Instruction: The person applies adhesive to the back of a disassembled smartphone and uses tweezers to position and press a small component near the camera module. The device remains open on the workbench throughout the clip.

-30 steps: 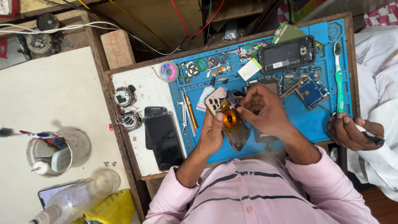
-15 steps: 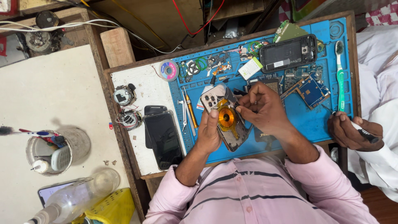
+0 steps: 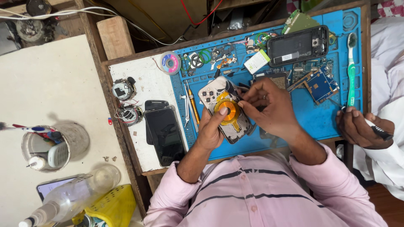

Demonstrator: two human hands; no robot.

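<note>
The left hand (image 3: 212, 128) props an opened phone back (image 3: 226, 110) on the blue mat (image 3: 313, 117) of the desk, its grip closed on the lower edge, thumb on the orange coil (image 3: 227, 112). The right hand (image 3: 269, 107) pinches something at the phone's upper edge; its fingers hide what. A co-worker's hand (image 3: 357, 126) sits at the right edge, partly cut off.

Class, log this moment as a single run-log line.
left hand: steadies opened phone back | right hand: fingertips at its top edge | surface: blue repair mat | nearby: black phone
</note>
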